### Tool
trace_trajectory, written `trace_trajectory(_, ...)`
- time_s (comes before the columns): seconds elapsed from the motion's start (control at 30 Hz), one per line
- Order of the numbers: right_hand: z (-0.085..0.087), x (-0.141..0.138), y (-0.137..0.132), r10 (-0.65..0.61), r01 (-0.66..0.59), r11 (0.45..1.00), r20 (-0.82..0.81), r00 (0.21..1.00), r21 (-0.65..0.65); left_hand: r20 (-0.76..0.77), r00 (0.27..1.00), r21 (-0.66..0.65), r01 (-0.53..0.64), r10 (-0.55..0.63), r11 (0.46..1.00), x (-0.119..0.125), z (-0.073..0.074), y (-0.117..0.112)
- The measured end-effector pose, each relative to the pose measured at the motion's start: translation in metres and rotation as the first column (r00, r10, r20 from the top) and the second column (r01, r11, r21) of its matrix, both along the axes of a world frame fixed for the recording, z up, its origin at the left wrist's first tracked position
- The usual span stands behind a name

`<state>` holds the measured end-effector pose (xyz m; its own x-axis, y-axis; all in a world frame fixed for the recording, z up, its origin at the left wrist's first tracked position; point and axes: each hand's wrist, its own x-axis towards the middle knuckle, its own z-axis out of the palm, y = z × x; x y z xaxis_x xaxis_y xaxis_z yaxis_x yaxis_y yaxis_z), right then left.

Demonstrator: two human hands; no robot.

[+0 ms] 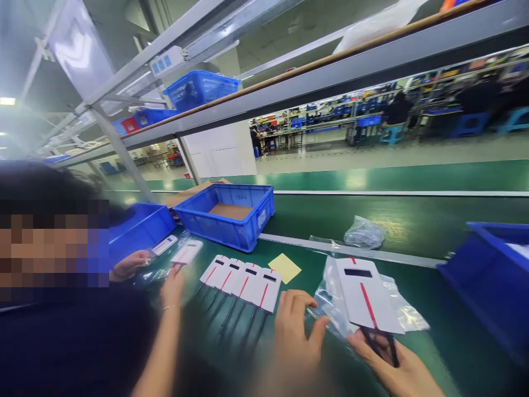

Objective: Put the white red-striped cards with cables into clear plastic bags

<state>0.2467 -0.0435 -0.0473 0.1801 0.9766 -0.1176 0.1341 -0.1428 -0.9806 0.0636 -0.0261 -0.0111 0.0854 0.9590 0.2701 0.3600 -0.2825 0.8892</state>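
Hands come first at the near edge: the right hand (397, 366), palm up, pinches the black cable end of a white card (366, 295) with a red stripe, which lies tilted just beyond it, its dark slot at the far end. Under the card sits a clear plastic bag (403, 314), and the left hand (295, 328) grips the bag's near-left edge with curled fingers. Left of these, a row of similar white cards (243, 281) lies overlapped on the green table (450, 331), their dark cables trailing near and blurred. A yellow note (284, 268) lies just beyond the row. At far left a co-worker's hand (172, 286) holds another card (188, 252); that person's body fills the near left and hides the table there. Farther off stand a blue bin (227, 215) and a crumpled bag (364, 232); another blue bin (491, 264) is cut off at right.
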Motion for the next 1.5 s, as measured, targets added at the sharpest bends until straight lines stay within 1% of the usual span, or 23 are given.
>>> trace_trajectory(0.1,0.008,-0.015,-0.007,-0.088,0.089,0.994,-0.02,0.996,0.068,0.032,0.999,0.025,0.005,-0.006,1.0,-0.003,0.009,-0.007)
trace_trajectory(0.17,0.01,-0.022,-0.011,-0.099,0.103,0.991,-0.057,0.993,0.084,0.057,0.998,0.037,-0.007,0.005,0.999,-0.017,0.018,-0.007)
trace_trajectory(0.3,0.008,-0.03,-0.018,-0.1,0.103,0.995,-0.15,0.984,0.01,0.111,0.993,0.018,-0.042,0.04,0.999,-0.06,0.035,0.003)
trace_trajectory(0.37,0.007,-0.031,-0.02,-0.103,0.101,0.995,-0.167,0.98,-0.023,0.125,0.991,-0.015,-0.037,0.038,0.999,-0.069,0.037,0.007)
trace_trajectory(0.43,0.007,-0.031,-0.021,-0.087,0.081,0.996,-0.172,0.981,-0.045,0.127,0.992,-0.064,-0.001,0.009,0.998,-0.062,0.033,0.007)
trace_trajectory(0.53,0.011,-0.029,-0.02,-0.045,0.035,0.998,-0.191,0.981,-0.054,0.135,0.988,-0.151,0.089,-0.069,0.984,-0.029,0.018,0.002)
trace_trajectory(0.6,0.015,-0.028,-0.02,-0.04,0.035,0.999,-0.215,0.976,-0.028,0.152,0.981,-0.202,0.152,-0.122,0.968,-0.007,0.007,-0.002)
trace_trajectory(0.67,0.019,-0.026,-0.021,-0.049,0.046,0.999,-0.237,0.97,-0.017,0.174,0.971,-0.244,0.204,-0.164,0.948,0.008,-0.003,-0.003)
trace_trajectory(0.77,0.02,-0.021,-0.023,-0.061,0.047,0.997,-0.262,0.963,-0.062,0.215,0.956,-0.301,0.261,-0.201,0.917,0.013,-0.012,-0.001)
trace_trajectory(0.87,0.014,-0.014,-0.023,-0.085,0.067,0.995,-0.284,0.955,-0.074,0.24,0.949,-0.341,0.28,-0.205,0.897,0.011,-0.011,0.003)
trace_trajectory(0.93,0.011,-0.007,-0.023,-0.102,0.079,0.992,-0.267,0.958,-0.097,0.185,0.959,-0.326,0.265,-0.214,0.907,0.009,-0.004,0.003)
trace_trajectory(1.0,0.01,-0.001,-0.022,-0.105,0.079,0.988,-0.205,0.973,-0.132,0.087,0.967,-0.3,0.253,-0.238,0.92,0.009,0.006,0.002)
trace_trajectory(1.03,0.011,0.002,-0.021,-0.095,0.074,0.989,-0.168,0.981,-0.128,0.043,0.965,-0.292,0.26,-0.259,0.92,0.009,0.011,0.001)
trace_trajectory(1.1,0.015,0.006,-0.02,-0.056,0.047,0.995,-0.1,0.993,-0.087,-0.02,0.949,-0.281,0.296,-0.314,0.913,0.011,0.019,-0.001)
trace_trajectory(1.17,0.018,0.009,-0.019,0.02,-0.023,0.998,-0.055,0.998,-0.058,-0.06,0.929,-0.261,0.339,-0.366,0.904,0.012,0.022,-0.003)
trace_trajectory(1.23,0.018,0.011,-0.017,0.127,-0.129,0.99,-0.034,0.991,-0.063,-0.093,0.913,-0.236,0.368,-0.398,0.899,0.013,0.02,-0.003)
trace_trajectory(1.3,0.011,0.015,-0.016,0.186,-0.186,0.981,-0.004,0.982,-0.044,-0.15,0.902,-0.218,0.368,-0.404,0.904,0.012,0.013,-0.003)
trace_trajectory(1.37,0.001,0.019,-0.014,0.153,-0.152,0.988,0.066,0.986,-0.026,-0.24,0.889,-0.188,0.352,-0.391,0.917,0.012,0.006,-0.002)
trace_trajectory(1.43,-0.009,0.022,-0.013,0.087,-0.085,0.996,0.135,0.987,-0.024,-0.333,0.876,-0.116,0.329,-0.349,0.937,0.013,0.0,-0.003)
trace_trajectory(1.5,-0.015,0.021,-0.013,0.08,-0.076,0.996,0.127,0.989,-0.041,-0.398,0.858,-0.02,0.346,-0.325,0.938,0.015,-0.003,-0.004)
